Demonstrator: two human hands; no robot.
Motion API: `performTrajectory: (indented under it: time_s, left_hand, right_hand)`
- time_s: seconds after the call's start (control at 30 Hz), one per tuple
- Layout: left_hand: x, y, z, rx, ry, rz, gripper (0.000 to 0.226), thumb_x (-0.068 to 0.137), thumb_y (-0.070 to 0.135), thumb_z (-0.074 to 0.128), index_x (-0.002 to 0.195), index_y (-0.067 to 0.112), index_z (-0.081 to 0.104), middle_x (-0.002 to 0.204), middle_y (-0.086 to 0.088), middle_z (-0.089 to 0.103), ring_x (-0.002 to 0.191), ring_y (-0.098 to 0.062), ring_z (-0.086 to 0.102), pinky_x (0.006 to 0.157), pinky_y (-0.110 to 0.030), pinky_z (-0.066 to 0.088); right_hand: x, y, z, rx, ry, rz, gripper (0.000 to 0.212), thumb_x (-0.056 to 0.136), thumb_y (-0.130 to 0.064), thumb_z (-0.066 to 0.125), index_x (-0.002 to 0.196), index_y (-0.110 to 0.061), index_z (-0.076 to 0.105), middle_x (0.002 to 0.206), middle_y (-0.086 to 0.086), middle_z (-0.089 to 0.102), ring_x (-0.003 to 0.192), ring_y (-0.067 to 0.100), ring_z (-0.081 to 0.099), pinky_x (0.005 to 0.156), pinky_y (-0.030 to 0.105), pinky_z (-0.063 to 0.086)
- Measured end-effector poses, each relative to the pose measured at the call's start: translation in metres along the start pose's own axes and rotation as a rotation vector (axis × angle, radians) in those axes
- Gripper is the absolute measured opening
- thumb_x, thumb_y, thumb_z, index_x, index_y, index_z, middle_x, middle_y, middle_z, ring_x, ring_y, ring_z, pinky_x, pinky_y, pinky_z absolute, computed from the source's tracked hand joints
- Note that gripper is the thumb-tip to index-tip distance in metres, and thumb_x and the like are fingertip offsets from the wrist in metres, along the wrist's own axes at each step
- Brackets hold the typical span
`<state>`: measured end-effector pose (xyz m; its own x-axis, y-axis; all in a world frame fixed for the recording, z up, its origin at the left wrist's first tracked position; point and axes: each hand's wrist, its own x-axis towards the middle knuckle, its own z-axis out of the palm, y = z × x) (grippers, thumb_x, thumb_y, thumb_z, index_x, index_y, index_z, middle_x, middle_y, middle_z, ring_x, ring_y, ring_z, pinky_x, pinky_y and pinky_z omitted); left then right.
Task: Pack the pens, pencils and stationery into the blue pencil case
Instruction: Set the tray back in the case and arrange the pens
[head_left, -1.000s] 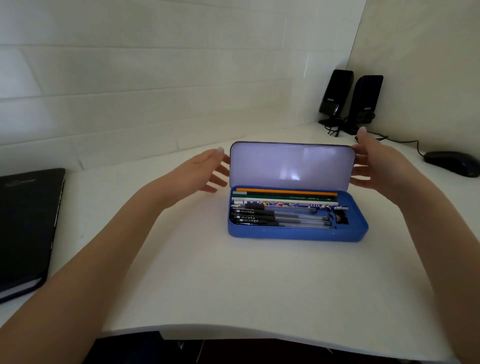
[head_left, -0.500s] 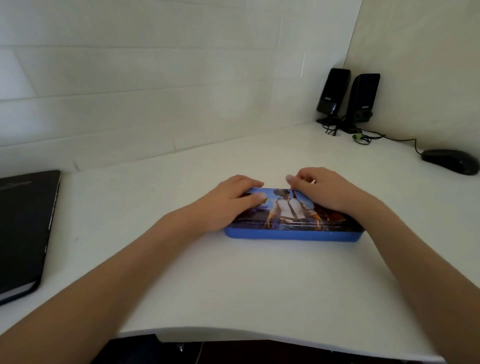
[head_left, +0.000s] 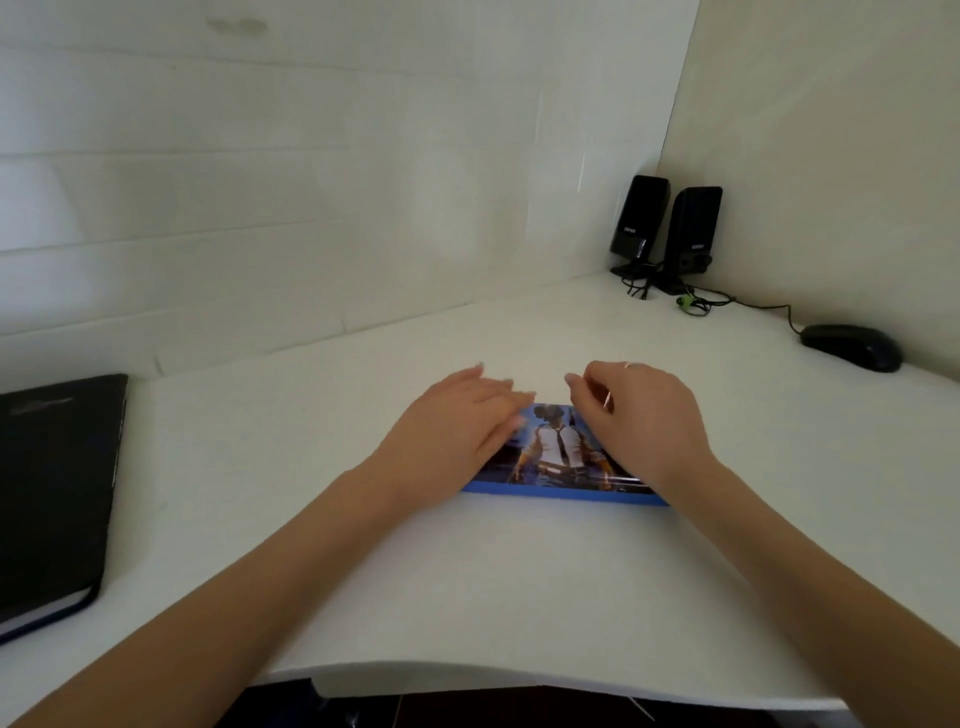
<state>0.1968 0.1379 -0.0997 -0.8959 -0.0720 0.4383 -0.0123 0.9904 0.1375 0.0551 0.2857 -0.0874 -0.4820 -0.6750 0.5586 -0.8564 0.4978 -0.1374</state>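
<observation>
Closed blue pencil case (head_left: 563, 457) under both hands — laptop (head_left: 54, 493), speakers (head_left: 667, 228), mouse (head_left: 852, 346) well apart

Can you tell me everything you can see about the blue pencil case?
The blue pencil case is a flat, long box that looks hard, perhaps metal. Its lid is shut and shows a picture of a figure in a white shirt and dark tie. It lies flat on the white desk. The left hand covers its left end and the right hand its right end, both seemingly resting on the lid.

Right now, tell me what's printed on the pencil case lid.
Head view: blue rectangular pencil case lid shows a figure in white shirt and dark tie.
</observation>
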Motion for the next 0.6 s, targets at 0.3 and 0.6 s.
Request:
performTrajectory:
  time_s: [0.3,0.6]
  left_hand:
    - [-0.024,0.013,0.004,0.182,-0.227,-0.021,0.079,0.082,0.056,0.001,0.149,0.012,0.007,0.159,-0.008,0.006,0.147,-0.021,0.005,0.114,-0.028,-0.008]
    - [-0.078,-0.071,-0.031,0.252,-0.169,-0.391,0.083,0.079,0.061,0.001,0.148,0.018,0.017,0.157,-0.011,0.018,0.146,-0.024,0.017,0.117,-0.034,0.010]
  right_hand:
    - [-0.068,-0.003,-0.021,-0.029,-0.440,-0.002,0.106,0.060,-0.074,-0.031,0.149,-0.032,0.007,0.157,-0.015,0.003,0.138,-0.006,-0.008,0.118,0.029,-0.002]
    - [0.017,-0.095,0.048,0.053,-0.476,-0.238,0.099,0.064,-0.068,-0.021,0.149,-0.028,0.009,0.159,-0.006,0.008,0.146,0.010,0.001,0.117,0.035,0.001]
